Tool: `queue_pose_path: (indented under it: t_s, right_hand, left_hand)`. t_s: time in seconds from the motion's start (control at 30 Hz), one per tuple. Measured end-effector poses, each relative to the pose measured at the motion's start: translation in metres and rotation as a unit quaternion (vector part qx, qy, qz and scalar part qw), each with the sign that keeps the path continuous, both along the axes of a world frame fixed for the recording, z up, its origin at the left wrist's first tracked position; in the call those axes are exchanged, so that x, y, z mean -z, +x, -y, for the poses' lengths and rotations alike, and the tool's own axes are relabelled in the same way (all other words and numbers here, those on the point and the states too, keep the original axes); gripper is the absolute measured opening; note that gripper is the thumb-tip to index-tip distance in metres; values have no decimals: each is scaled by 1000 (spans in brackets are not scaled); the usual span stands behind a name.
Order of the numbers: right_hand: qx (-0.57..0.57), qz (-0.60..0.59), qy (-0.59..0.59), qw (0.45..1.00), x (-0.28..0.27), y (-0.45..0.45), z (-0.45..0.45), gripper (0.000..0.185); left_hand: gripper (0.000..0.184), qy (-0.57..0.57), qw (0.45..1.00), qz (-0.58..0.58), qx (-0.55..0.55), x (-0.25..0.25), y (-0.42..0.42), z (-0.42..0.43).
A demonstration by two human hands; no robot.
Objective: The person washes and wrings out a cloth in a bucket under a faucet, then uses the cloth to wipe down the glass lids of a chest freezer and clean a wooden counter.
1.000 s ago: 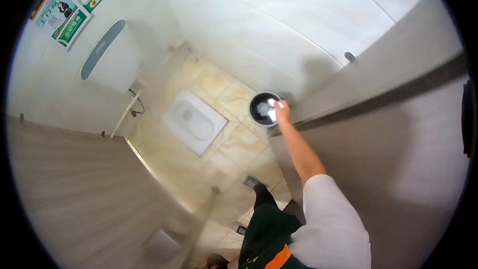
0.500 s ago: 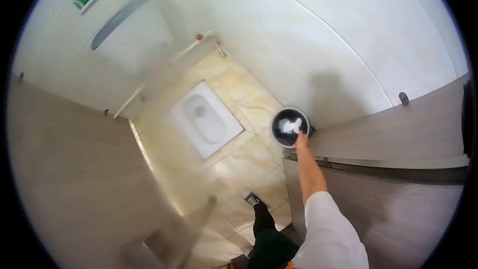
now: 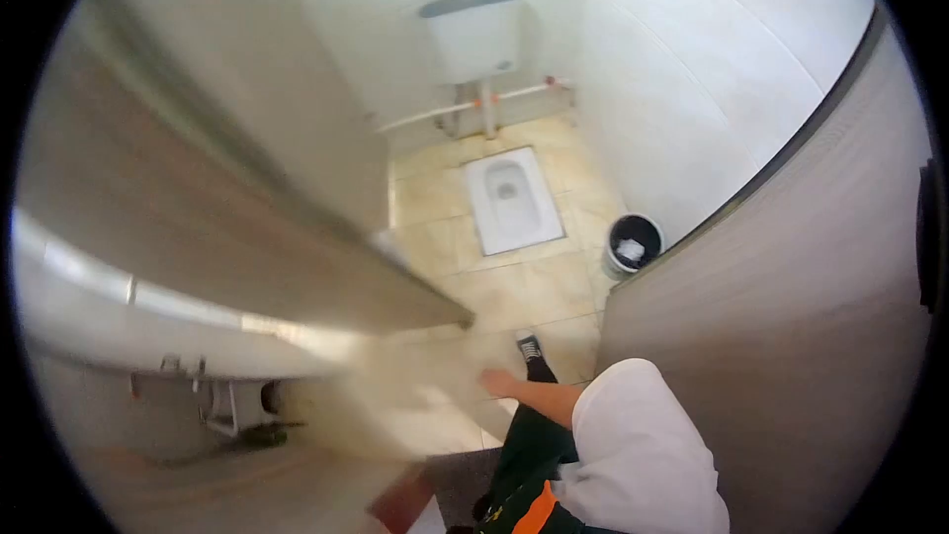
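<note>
My right hand [image 3: 499, 383] hangs in front of my body, above the tiled floor [image 3: 460, 277] and close to my leg and shoe [image 3: 530, 346]. Motion blurs its fingers, and nothing can be made out in it. Beyond it, a round bin [image 3: 612, 262] with a dark lining stands against the right wall, with crumpled white tissue [image 3: 630, 249] inside. My left hand is out of sight.
A white squat toilet [image 3: 514, 227] is set in the floor, with a cistern [image 3: 479, 40] and pipes on the wall behind it. Grey-brown panels rise on the left [image 3: 287, 257] and right [image 3: 781, 277]. A dark mat [image 3: 460, 485] lies at my feet.
My right hand has left the bin and drawn back to the left, towards my body. The view has turned and moved back, showing more of the left panel and the room beyond it.
</note>
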State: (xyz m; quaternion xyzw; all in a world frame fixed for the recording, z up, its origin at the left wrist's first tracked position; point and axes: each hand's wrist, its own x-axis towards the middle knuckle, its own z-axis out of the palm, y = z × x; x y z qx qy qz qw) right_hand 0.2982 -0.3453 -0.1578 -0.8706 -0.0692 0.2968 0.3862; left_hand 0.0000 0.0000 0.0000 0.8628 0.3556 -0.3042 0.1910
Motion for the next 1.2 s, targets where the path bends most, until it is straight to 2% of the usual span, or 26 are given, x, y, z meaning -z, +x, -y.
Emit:
queue_pose_path:
  t_s: [0.07, 0.13, 0.17, 0.23, 0.27, 0.3, 0.33, 0.37, 0.4, 0.43, 0.5, 0.57, 0.7, 0.83, 0.9, 0.97, 1.0, 1.03, 1.1, 1.13, 1.2]
  right_hand:
    - [-20, -19, 60, 998, -56, -40, -55, 40]
    - [-174, -163, 104, 966, -117, -75, -113, 49]
    - [-240, -94, 138, 956, -151, -96, -137, 53]
    - [-436, -28, 175, 882, -172, -149, -205, 51]
    - [-520, -93, 154, 835, -208, -168, -229, 51]
    - [-556, -96, 200, 801, -249, -198, -242, 46]
    - [-634, -160, 277, 704, -255, -224, -273, 39]
    - [-706, -196, 321, 600, -289, -247, -291, 35]
    - [-763, -188, 387, 482, -313, -283, -311, 37]
    - [-779, -194, 384, 455, -345, -301, -321, 37]
    - [-782, -131, 422, 439, -410, -314, -344, 41]
    - [-761, -172, 470, 414, -453, -319, -384, 45]
    - [-701, -392, 514, 301, -518, -350, -459, 53]
    - [-615, -625, 457, 153, -564, -377, -553, 61]
    - [-555, -630, 517, 166, -575, -381, -590, 65]
    - [-470, -565, 630, 251, -585, -383, -607, 66]
    - [-412, -430, 739, 316, -577, -370, -606, 61]
    - [-327, -413, 775, 349, -578, -364, -599, 56]
    - [-166, -242, 837, 461, -567, -378, -606, 51]
    - [-163, -232, 833, 475, -557, -387, -614, 51]
    - [-176, 28, 782, 598, -527, -402, -642, 48]
  left_hand:
    - [56, -6, 998, 35, -54, -8, -51, -9]
    - [54, -14, 989, 68, -129, -18, -103, -17]
    - [53, -18, 982, 80, -170, -23, -131, -20]
    - [52, -13, 963, 106, -246, -39, -179, -27]
    - [51, -7, 954, 116, -276, -49, -200, -30]
    - [50, 0, 944, 126, -304, -61, -223, -31]
    - [49, 8, 934, 134, -331, -71, -242, -39]
    - [48, 18, 922, 142, -360, -84, -258, -42]
    - [47, 27, 909, 149, -388, -97, -278, -43]
    - [47, 39, 896, 155, -414, -108, -295, -42]
    - [45, 65, 862, 170, -473, -131, -324, -37]
    - [43, 93, 826, 178, -527, -157, -353, -27]
    - [40, 165, 758, 181, -605, -207, -392, 16]
    - [37, 201, 689, 184, -671, -231, -430, 34]
    - [35, 205, 664, 191, -693, -231, -454, 25]
    - [33, 200, 644, 196, -712, -227, -487, 11]
    - [33, 200, 634, 196, -721, -220, -497, 8]
    - [32, 194, 624, 196, -731, -213, -511, 5]
    - [29, 161, 605, 211, -751, -198, -547, -17]
    - [28, 138, 596, 222, -759, -188, -565, -29]
    - [21, 52, 549, 285, -784, -153, -599, -60]
